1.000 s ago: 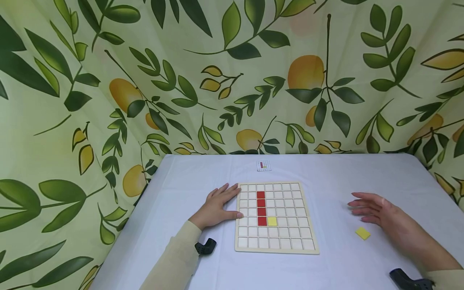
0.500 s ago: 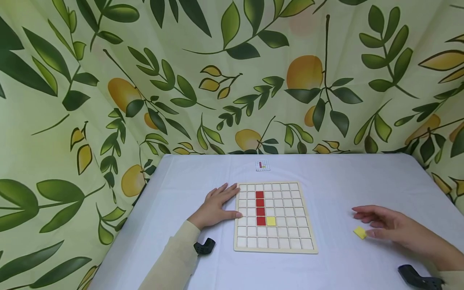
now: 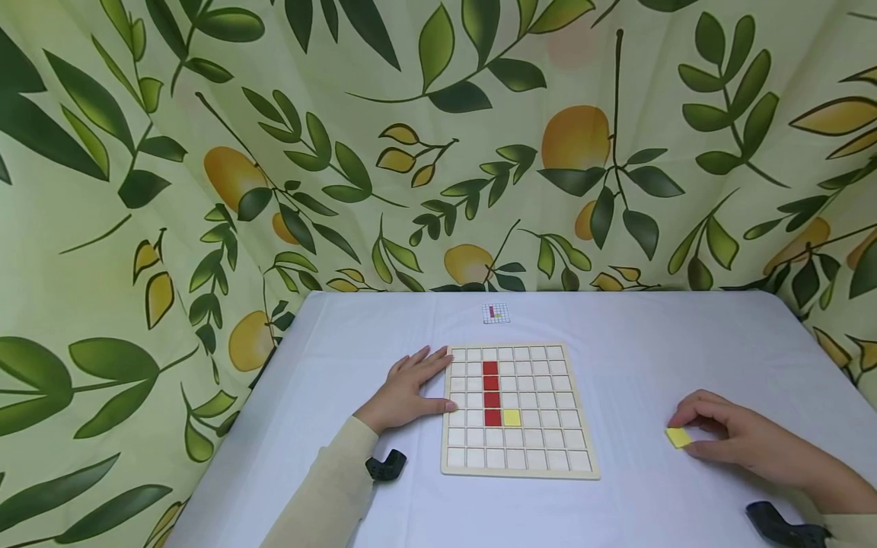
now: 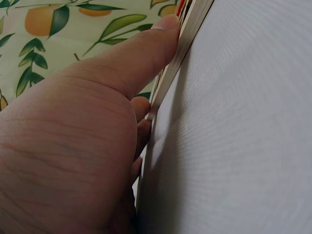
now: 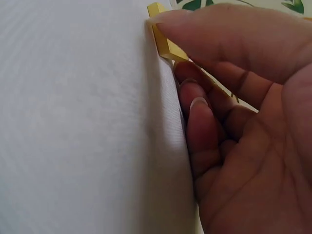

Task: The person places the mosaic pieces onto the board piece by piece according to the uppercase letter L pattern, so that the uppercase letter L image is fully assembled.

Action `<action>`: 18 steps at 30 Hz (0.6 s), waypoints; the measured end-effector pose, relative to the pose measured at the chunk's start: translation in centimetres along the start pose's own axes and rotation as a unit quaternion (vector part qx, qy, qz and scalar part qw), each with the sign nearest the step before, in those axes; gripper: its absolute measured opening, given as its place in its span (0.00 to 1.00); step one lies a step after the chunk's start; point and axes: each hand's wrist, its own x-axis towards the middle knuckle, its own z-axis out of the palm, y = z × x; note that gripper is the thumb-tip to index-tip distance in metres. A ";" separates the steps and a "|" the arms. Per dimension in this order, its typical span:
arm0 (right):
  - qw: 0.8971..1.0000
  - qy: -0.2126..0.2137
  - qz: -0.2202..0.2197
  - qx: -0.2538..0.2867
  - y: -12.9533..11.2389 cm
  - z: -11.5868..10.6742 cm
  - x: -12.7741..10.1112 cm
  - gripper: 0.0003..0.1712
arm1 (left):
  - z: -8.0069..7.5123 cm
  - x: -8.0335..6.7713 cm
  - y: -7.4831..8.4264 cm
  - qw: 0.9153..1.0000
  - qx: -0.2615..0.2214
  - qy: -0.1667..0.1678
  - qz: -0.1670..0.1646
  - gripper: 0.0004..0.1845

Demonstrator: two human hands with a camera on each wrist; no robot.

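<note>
The right hand [image 3: 743,441] pinches a loose yellow tile [image 3: 678,437] at lower right of the frame, thumb and fingers curled on its edges — probably to lift it off the cloth [image 3: 637,350]. The tile is square, so no long axis; it lies flat. The left hand [image 3: 407,388], fingers straight, rests against the board [image 3: 521,468] at centre — apparently steadying it.

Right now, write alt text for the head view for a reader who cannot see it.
The right hand pinches a loose yellow tile on a white table. The left hand rests flat against the left edge of a wooden grid board holding four red tiles in a column and one yellow tile.
</note>
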 end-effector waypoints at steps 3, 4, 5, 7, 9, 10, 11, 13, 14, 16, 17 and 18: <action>1.000 0.003 0.002 0.009 0.0 0.1 0.0 0.15 | 0.0 0.0 -0.1 1.000 0.000 0.000 0.000 0.51; 1.000 0.004 0.006 0.013 0.0 0.1 0.1 0.14 | 0.0 0.0 -0.1 1.000 0.000 0.000 0.000 0.51; 1.000 0.004 0.014 0.017 -0.1 0.1 0.1 0.13 | 0.0 0.0 -0.1 1.000 0.001 0.000 -0.001 0.51; 0.999 0.003 0.030 0.018 -0.3 0.0 0.1 0.10 | 0.0 0.0 -0.2 1.000 0.001 0.000 0.000 0.51; 0.998 0.005 0.059 0.015 -0.6 0.0 0.3 0.07 | 0.0 0.0 -0.2 1.000 -0.002 0.000 -0.001 0.51; 0.997 0.007 0.075 0.011 -0.8 0.1 0.4 0.05 | 0.0 0.0 -0.2 1.000 -0.004 0.001 -0.001 0.51; 0.996 0.011 0.086 0.004 -1.0 0.1 0.5 0.05 | 0.0 0.0 -0.2 1.000 -0.005 0.001 -0.001 0.51; 0.994 0.023 0.104 -0.007 -1.4 0.4 0.7 0.05 | 0.0 0.0 -0.2 1.000 -0.007 0.002 0.000 0.51; 0.994 0.030 0.109 -0.009 -1.7 0.6 0.8 0.06 | 0.0 0.0 -0.2 1.000 -0.006 0.001 -0.001 0.51; 0.993 0.047 0.112 -0.010 -2.1 1.0 1.1 0.07 | 0.0 0.0 -0.2 1.000 -0.004 0.000 0.001 0.51; 0.992 0.055 0.110 -0.008 -2.3 1.2 1.2 0.08 | 0.0 0.0 -0.2 1.000 -0.002 -0.001 0.000 0.51; 0.992 0.062 0.108 -0.005 -2.5 1.4 1.3 0.08 | 0.0 0.0 -0.1 1.000 -0.001 -0.001 0.001 0.51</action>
